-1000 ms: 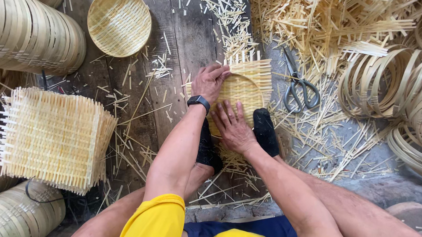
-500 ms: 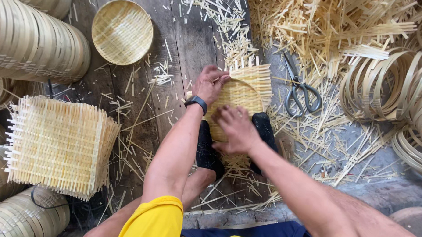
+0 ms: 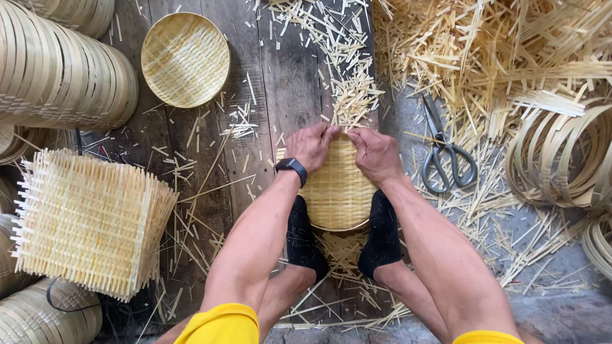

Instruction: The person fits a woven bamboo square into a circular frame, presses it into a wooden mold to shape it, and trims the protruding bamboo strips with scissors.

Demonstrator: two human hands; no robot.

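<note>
A round woven bamboo tray (image 3: 337, 193) lies on the wooden floor between my two feet in black socks. My left hand (image 3: 312, 144), with a black watch on its wrist, grips the tray's far rim from the left. My right hand (image 3: 376, 154) grips the same far rim from the right, and the two hands almost touch. The near edge of the tray shows a bamboo hoop around it.
Grey scissors (image 3: 443, 152) lie just right of my right hand. A finished round tray (image 3: 185, 59) lies at far left. A stack of square woven mats (image 3: 87, 222) sits left. Stacked bamboo hoops (image 3: 45, 68) line the left, loose hoops (image 3: 571, 161) the right. Bamboo offcuts (image 3: 500, 50) litter the floor.
The woven piece went from square with sticking-out ends to round in its hoop. Both hands moved to its far rim, and my feet now flank it.
</note>
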